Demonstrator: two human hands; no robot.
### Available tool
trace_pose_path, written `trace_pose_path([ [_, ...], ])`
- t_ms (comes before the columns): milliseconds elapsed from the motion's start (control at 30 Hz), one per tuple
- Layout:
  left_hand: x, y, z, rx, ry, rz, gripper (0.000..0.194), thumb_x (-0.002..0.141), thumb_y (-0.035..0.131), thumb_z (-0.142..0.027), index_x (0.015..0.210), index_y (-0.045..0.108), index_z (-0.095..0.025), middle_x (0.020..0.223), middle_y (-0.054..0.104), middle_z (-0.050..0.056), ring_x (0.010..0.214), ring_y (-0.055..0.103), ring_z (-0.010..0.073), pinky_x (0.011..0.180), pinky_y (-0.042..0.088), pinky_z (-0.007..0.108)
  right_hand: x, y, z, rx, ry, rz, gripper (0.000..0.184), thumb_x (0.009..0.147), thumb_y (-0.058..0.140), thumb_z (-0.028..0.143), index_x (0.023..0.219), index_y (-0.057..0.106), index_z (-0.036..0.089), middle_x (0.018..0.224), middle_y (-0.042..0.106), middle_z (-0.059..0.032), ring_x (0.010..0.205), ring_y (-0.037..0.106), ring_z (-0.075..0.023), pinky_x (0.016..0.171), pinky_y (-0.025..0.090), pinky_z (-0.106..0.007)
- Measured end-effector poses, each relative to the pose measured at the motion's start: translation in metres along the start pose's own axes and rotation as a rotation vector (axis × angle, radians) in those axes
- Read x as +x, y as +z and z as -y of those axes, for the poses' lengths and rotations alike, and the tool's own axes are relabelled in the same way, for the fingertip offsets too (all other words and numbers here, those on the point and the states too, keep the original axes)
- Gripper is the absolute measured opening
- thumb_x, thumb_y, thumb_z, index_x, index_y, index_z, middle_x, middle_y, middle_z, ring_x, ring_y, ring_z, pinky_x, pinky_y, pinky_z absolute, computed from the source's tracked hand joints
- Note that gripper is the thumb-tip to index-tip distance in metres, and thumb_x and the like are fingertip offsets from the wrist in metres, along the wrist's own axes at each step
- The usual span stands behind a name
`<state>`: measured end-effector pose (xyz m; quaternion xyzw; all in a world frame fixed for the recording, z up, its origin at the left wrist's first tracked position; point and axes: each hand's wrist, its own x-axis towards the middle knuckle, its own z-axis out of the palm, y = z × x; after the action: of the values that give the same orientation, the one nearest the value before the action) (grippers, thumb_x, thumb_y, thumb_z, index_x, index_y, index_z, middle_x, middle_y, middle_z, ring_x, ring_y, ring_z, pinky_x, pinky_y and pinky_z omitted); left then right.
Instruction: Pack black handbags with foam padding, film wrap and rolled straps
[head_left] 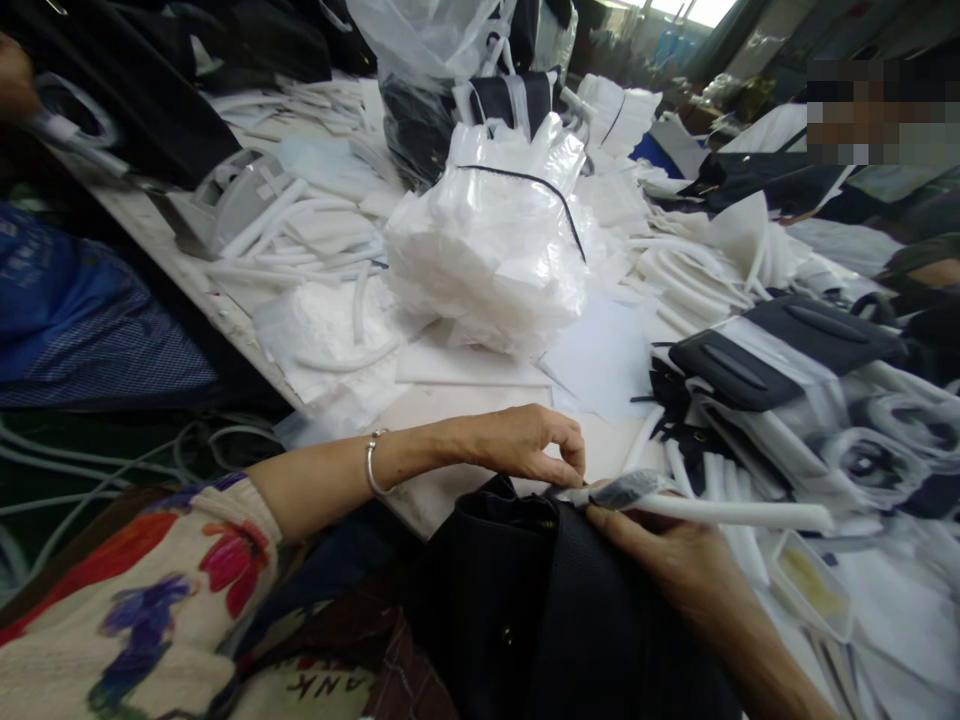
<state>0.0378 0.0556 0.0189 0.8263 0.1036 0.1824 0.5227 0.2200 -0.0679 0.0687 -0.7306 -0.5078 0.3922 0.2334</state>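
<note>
A black bag with a leather-like surface stands in front of me, its top edge beside the table. My left hand is closed, its fingertips pinched just above that edge. What lies between those fingertips is too small to tell. My right hand grips the top edge of the bag, thumb on the near side and the other fingers mostly hidden. A strap end wrapped in clear plastic lies over the right hand, between the two hands. Alongside it a white foam tube sticks out to the right.
A large bundle of clear plastic bags sits mid-table. White foam tubes are heaped at left. Padded dark panels and a small plastic tray lie at right. Another person's hand is at upper left.
</note>
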Motion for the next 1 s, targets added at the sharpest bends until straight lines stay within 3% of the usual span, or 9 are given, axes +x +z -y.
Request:
trace_pose_path([
  [167, 0.002, -0.006, -0.027, 0.25, 0.005, 0.026, 0.005, 0.083, 0.065, -0.018, 0.08, 0.069, -0.017, 0.084, 0.064, 0.003, 0.08, 0.058, 0.0161, 0.076, 0.043, 0.025, 0.008, 0.0, -0.007, 0.018, -0.011, 0.07, 0.028, 0.073, 0.069, 0.046, 0.074, 0.071, 0.018, 0.07, 0.07, -0.0043, 0.073, 0.065, -0.0242, 0.06, 0.049, -0.029],
  [333, 0.001, -0.002, -0.084, 0.059, 0.034, 0.303, 0.023, 0.086, 0.054, -0.008, 0.083, 0.071, -0.023, 0.092, 0.071, -0.001, 0.089, 0.063, 0.0159, 0.085, 0.046, 0.024, 0.019, 0.004, -0.013, -0.007, -0.011, 0.061, 0.018, 0.07, 0.068, 0.035, 0.066, 0.07, 0.018, 0.057, 0.063, -0.0017, 0.057, 0.057, -0.0183, 0.049, 0.041, -0.026],
  [400, 0.001, -0.008, -0.094, 0.09, -0.004, 0.218, 0.023, 0.084, 0.054, -0.007, 0.088, 0.071, -0.023, 0.094, 0.072, -0.001, 0.086, 0.064, 0.0152, 0.083, 0.046, 0.023, 0.02, 0.005, -0.012, 0.007, -0.027, 0.05, 0.016, 0.068, 0.068, 0.034, 0.068, 0.071, 0.017, 0.057, 0.063, -0.0016, 0.058, 0.057, -0.0188, 0.05, 0.041, -0.026],
  [533, 0.0, -0.027, -0.075, 0.318, -0.236, -0.161, 0.02, 0.085, 0.056, -0.018, 0.098, 0.07, -0.019, 0.094, 0.072, 0.001, 0.084, 0.064, 0.0156, 0.073, 0.045, 0.022, 0.016, 0.005, -0.006, 0.054, -0.025, 0.042, 0.024, 0.071, 0.069, 0.041, 0.072, 0.073, 0.017, 0.059, 0.064, -0.0019, 0.059, 0.059, -0.0194, 0.051, 0.043, -0.026],
  [567, 0.0, -0.029, -0.067, 0.401, -0.291, -0.167, 0.021, 0.084, 0.056, -0.018, 0.098, 0.071, -0.019, 0.096, 0.073, 0.002, 0.086, 0.065, 0.017, 0.074, 0.044, 0.023, 0.015, 0.005, -0.005, 0.059, -0.039, 0.038, 0.026, 0.071, 0.069, 0.042, 0.073, 0.073, 0.017, 0.06, 0.065, -0.002, 0.06, 0.06, -0.0195, 0.052, 0.043, -0.026],
  [633, -0.001, -0.026, -0.053, 0.46, -0.378, -0.012, 0.021, 0.083, 0.057, -0.021, 0.097, 0.073, -0.022, 0.094, 0.074, 0.002, 0.085, 0.066, 0.0181, 0.072, 0.044, 0.023, 0.015, 0.006, -0.003, 0.065, -0.076, 0.027, 0.028, 0.071, 0.069, 0.044, 0.072, 0.073, 0.016, 0.06, 0.065, -0.0022, 0.062, 0.061, -0.02, 0.053, 0.044, -0.026],
  [733, 0.001, -0.007, -0.051, 0.524, -0.398, 0.114, 0.022, 0.085, 0.054, -0.025, 0.094, 0.074, -0.025, 0.09, 0.075, 0.003, 0.083, 0.067, 0.0204, 0.069, 0.044, 0.025, 0.017, 0.007, -0.003, 0.085, -0.102, 0.034, 0.03, 0.072, 0.069, 0.045, 0.073, 0.074, 0.015, 0.058, 0.064, -0.0021, 0.062, 0.06, -0.0197, 0.053, 0.044, -0.025],
  [867, 0.004, 0.012, -0.069, 0.786, -0.368, 0.137, 0.023, 0.086, 0.05, -0.021, 0.083, 0.072, -0.016, 0.083, 0.073, 0.012, 0.079, 0.068, 0.0274, 0.065, 0.046, 0.031, 0.018, 0.007, -0.003, 0.082, -0.11, 0.063, 0.033, 0.075, 0.066, 0.046, 0.079, 0.075, 0.015, 0.058, 0.063, -0.0008, 0.056, 0.056, -0.0162, 0.048, 0.038, -0.023],
  [1000, 0.005, 0.004, -0.079, 0.808, -0.338, 0.068, 0.023, 0.087, 0.05, -0.025, 0.081, 0.071, -0.018, 0.081, 0.073, 0.01, 0.077, 0.068, 0.0268, 0.064, 0.045, 0.031, 0.015, 0.007, 0.0, 0.048, -0.119, 0.018, 0.032, 0.076, 0.065, 0.046, 0.078, 0.076, 0.015, 0.06, 0.064, -0.0008, 0.055, 0.055, -0.0151, 0.048, 0.036, -0.024],
])
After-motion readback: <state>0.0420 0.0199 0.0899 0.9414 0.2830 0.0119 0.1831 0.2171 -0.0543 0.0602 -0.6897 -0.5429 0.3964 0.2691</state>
